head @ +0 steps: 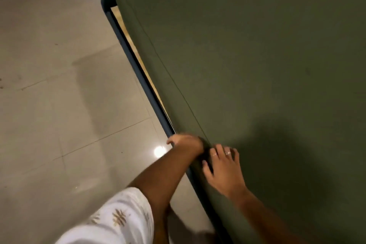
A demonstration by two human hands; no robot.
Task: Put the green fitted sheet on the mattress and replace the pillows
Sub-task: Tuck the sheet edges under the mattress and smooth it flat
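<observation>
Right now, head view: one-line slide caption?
Both hands, left hand and right hand, work the green fitted sheet down the mattress edge beside the blue bed frame.

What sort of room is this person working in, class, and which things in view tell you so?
Probably a bedroom: a mattress in a green fitted sheet lies on a blue bed frame, above a tiled floor. Both hands work at the sheet's edge.

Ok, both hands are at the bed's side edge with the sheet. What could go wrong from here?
1. The left hand reaches into the narrow gap between the dark blue metal bed frame rail and the mattress side, so its fingers could get pinched.
2. The right hand only presses the green fitted sheet on top; a hard tuck could drag it off line.
3. The glossy tiled floor may be slippery.
</observation>
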